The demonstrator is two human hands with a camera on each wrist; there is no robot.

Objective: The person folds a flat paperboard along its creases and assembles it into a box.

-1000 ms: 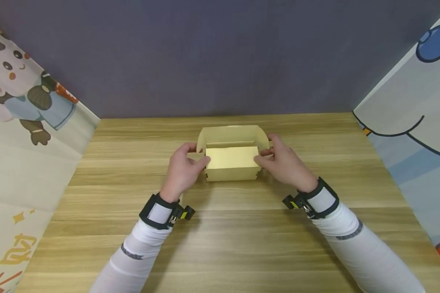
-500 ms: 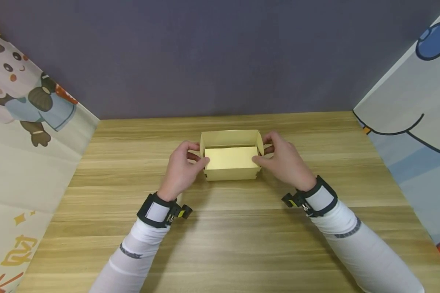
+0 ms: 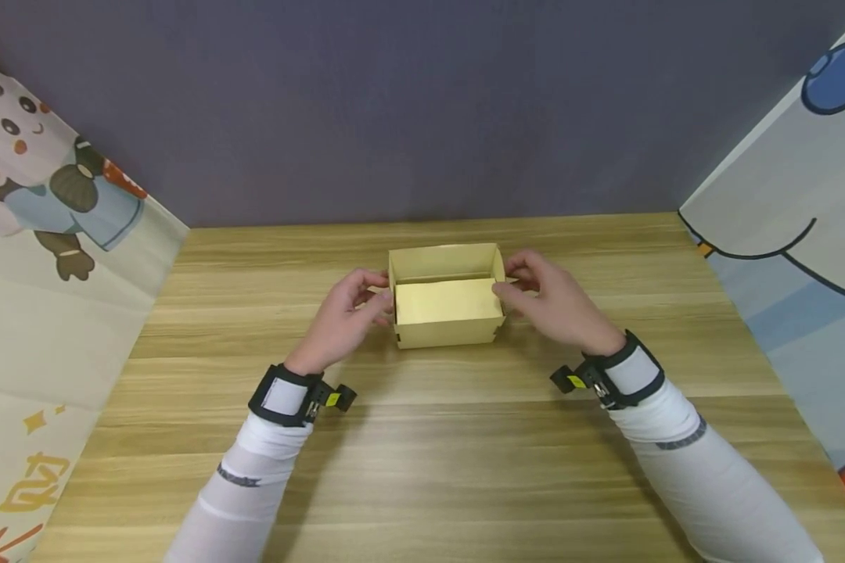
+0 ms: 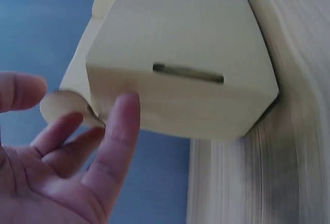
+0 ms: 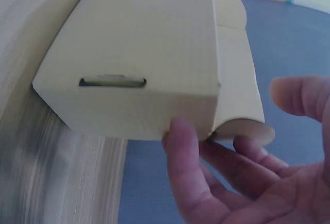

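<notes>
A small pale-yellow cardboard box (image 3: 447, 335) sits on the wooden table, its lid (image 3: 444, 259) raised at the back. The lid's side flaps are folded forward, and a cardboard panel (image 3: 445, 301) covers the box's front part. At the box's left end my left hand (image 3: 345, 317) has its fingers spread, fingertips right at the end wall and left flap (image 4: 64, 105). On the opposite end my right hand (image 3: 552, 301) lays fingertips by the corner and right flap (image 5: 245, 130). Both thumbs stand apart from the cardboard in the wrist views.
The wooden table (image 3: 436, 461) extends in front of the box and to both sides. A dark blue-grey wall (image 3: 422, 109) rises behind it. Printed cartoon cloths hang at the left (image 3: 49, 313) and right (image 3: 767, 234). Each wrist wears a black strap with a small camera.
The lid's side flaps have folded in from spread outward to facing forward. The left hand has drawn slightly left, its thumb off the panel's edge; the right hand has shifted slightly right.
</notes>
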